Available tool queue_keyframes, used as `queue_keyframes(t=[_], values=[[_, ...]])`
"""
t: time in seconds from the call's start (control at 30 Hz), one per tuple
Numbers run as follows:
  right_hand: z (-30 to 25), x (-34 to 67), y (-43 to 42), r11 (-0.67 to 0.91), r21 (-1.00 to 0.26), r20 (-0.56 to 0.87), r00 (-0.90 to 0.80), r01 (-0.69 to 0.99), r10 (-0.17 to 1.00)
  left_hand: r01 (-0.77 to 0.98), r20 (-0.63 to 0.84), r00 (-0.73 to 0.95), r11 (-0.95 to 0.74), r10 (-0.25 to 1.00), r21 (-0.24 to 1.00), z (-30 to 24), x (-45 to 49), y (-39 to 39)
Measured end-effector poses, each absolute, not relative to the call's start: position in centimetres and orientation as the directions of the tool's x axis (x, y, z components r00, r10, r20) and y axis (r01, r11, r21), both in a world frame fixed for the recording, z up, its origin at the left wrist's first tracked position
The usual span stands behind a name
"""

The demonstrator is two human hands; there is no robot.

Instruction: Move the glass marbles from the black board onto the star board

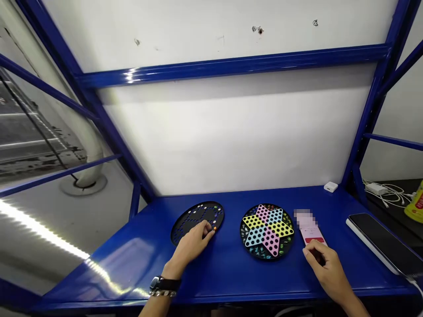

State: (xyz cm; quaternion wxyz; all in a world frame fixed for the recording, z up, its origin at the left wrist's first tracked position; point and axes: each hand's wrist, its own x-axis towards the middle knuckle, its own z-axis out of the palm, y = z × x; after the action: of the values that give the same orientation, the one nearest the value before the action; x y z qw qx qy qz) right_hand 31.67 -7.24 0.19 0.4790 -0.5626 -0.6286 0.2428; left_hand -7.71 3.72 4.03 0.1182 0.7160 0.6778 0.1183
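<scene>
My left hand rests on the near edge of a round black board with blue holes and a few coloured marbles. Its fingers are curled, pinching at a small orange marble at the board's rim. A second round board with a pastel six-pointed star and marbles around its edge lies to the right. My right hand lies on the blue shelf, fingers bent, its fingertips touching the near end of a red and white card. A watch is on my left wrist.
A dark phone on a white slab lies at the right end of the shelf. A small white box sits at the back. Blue rack posts stand on both sides. White cables and a yellow bottle are further right.
</scene>
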Motion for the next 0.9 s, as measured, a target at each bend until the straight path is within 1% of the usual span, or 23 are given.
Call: queue_keyframes(t=[0.1,0.33,0.47,0.53,0.6,0.67,0.73,0.83,0.9], values=[[0.1,31.7,-7.4,0.244,-0.848,0.325,0.097,0.470,0.941,0.936,-0.051,0.107,-0.083,0.993,0.343,3.8,-8.6,3.2],[-0.1,31.6,-7.2,0.235,-0.852,0.313,0.095,0.467,0.945,0.936,-0.047,0.108,-0.085,0.993,0.342,4.0,-7.9,4.9],[-0.1,31.6,-7.2,0.234,-0.853,0.313,0.099,0.468,0.945,0.924,-0.090,0.194,-0.151,0.977,0.351,3.7,-8.4,6.0],[0.0,31.6,-7.3,0.237,-0.851,0.315,0.095,0.469,0.944,0.909,-0.080,0.218,-0.173,0.973,0.380,3.8,-9.0,6.5],[0.1,31.5,-7.3,0.240,-0.848,0.316,0.087,0.473,0.945,0.905,-0.029,0.192,-0.165,0.981,0.392,4.0,-9.5,7.3],[0.2,31.5,-7.2,0.241,-0.844,0.317,0.083,0.479,0.945,0.926,0.040,0.128,-0.133,0.991,0.353,4.2,-9.6,8.6],[0.3,31.5,-7.2,0.246,-0.842,0.324,0.086,0.480,0.942,0.959,0.068,0.065,-0.082,0.996,0.270,4.3,-9.3,10.3],[0.3,31.4,-7.2,0.260,-0.841,0.343,0.096,0.475,0.934,0.987,0.045,0.012,-0.019,0.999,0.161,3.9,-8.3,12.6],[0.3,31.3,-7.2,0.269,-0.839,0.352,0.095,0.472,0.931,0.991,0.038,0.011,-0.016,0.999,0.135,3.4,-7.6,13.6]])
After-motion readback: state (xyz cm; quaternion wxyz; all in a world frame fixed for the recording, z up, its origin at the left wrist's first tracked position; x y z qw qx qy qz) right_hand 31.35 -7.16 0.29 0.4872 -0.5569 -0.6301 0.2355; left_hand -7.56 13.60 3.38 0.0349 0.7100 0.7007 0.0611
